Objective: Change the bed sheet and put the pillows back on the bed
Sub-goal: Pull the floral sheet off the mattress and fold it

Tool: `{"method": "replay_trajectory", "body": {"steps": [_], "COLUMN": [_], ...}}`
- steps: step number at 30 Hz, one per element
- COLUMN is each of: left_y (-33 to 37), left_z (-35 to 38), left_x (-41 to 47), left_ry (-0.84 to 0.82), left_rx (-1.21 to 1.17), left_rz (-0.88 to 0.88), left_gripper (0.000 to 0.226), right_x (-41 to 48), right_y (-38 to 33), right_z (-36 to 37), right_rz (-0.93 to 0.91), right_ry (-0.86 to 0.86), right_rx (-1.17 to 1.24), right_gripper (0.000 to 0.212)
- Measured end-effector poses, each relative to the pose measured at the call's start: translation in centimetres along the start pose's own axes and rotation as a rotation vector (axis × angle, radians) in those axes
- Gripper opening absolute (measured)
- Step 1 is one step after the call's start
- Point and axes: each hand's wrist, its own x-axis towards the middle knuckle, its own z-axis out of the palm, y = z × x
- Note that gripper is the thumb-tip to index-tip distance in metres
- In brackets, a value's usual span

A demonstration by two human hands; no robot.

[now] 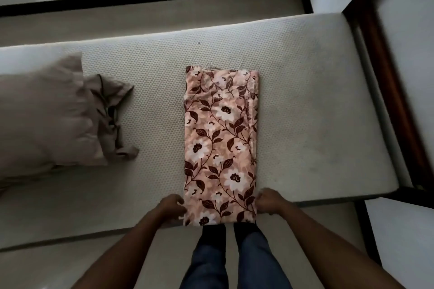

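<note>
Seen from the head camera, the folded sheet (220,143) lies on the bare mattress (317,101), its long axis running straight away from the person. The left hand (172,205) and right hand (267,202) each grip a near corner with curled fingers, equally close.

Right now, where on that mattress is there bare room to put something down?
The widest bare patch of the white dimpled mattress lies between the folded pink floral bed sheet and the dark wooden frame. A narrower strip runs between the sheet and the taupe pillow. The near edge is crowded: left hand and right hand grip the sheet there.
</note>
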Motion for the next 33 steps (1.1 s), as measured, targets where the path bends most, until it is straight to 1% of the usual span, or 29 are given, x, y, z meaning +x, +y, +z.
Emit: {"method": "replay_trajectory", "body": {"steps": [2,4,8,10,13,15,19,21,22,24,25,26,27,29,31,33], "left_y": [1.8,4.2,8.9,11.0,13.6,15.4,18.3,18.9,19.1,19.3,19.5,19.4,19.4,19.2,19.2,19.9], "left_z": [-1.9,-4.0,-7.9,-9.7,-11.9,-13.6,-17.0,-18.0,-18.2,-18.3,-18.4,-18.4,-18.4,-18.5,-18.7,-19.6], "left_x": [0.7,1.4,3.0,4.6,7.9,11.0,18.0,21.2,22.6,24.4,24.6,24.9,24.7,24.0,22.9,21.7], "left_ry": [0.052,0.13,0.21,0.228,0.258,0.332,0.507,0.574,0.599,0.681,0.733,0.785,0.818,0.845,0.869,0.918], "left_rx": [-0.026,-0.07,-0.17,-0.19,-0.192,-0.172,-0.256,-0.313,-0.332,-0.289,-0.236,-0.196,-0.191,-0.2,-0.113,-0.018], "left_rz": [0.028,0.082,0.17,0.194,0.187,0.182,0.17,0.155,0.147,0.146,0.155,0.168,0.183,0.193,0.207,0.259], "left_gripper": [0.031,0.027,0.024,0.025,0.026,0.032,0.049,0.059,0.061,0.054,0.047,0.038,0.031,0.038,0.043,0.043], "right_x": [1.1,2.1,4.6,6.4,9.8,12.9,19.6,22.1,23.1,24.6,25.3,25.7,25.9,25.7,24.7,23.5], "right_y": [-1.0,-2.3,-5.1,-6.4,-8.4,-9.9,-12.8,-13.8,-14.1,-14.2,-14.0,-13.9,-13.7,-13.4,-13.3,-13.5], "right_z": [-2.3,-5.0,-10.0,-12.0,-14.3,-16.1,-19.6,-20.0,-19.9,-19.1,-18.6,-18.1,-17.6,-16.9,-16.7,-17.2], "right_rz": [-0.026,-0.066,-0.116,-0.124,-0.149,-0.16,-0.18,-0.19,-0.199,-0.231,-0.248,-0.255,-0.261,-0.275,-0.283,-0.278], "right_ry": [0.099,0.182,0.286,0.298,0.331,0.361,0.47,0.485,0.471,0.465,0.479,0.504,0.54,0.629,0.69,0.714], "right_rx": [0.055,0.1,0.217,0.266,0.212,0.193,0.315,0.386,0.409,0.414,0.382,0.325,0.257,0.161,0.154,0.182], "right_gripper": [0.024,0.02,0.017,0.017,0.023,0.027,0.048,0.051,0.053,0.06,0.059,0.052,0.041,0.024,0.019,0.017]}}
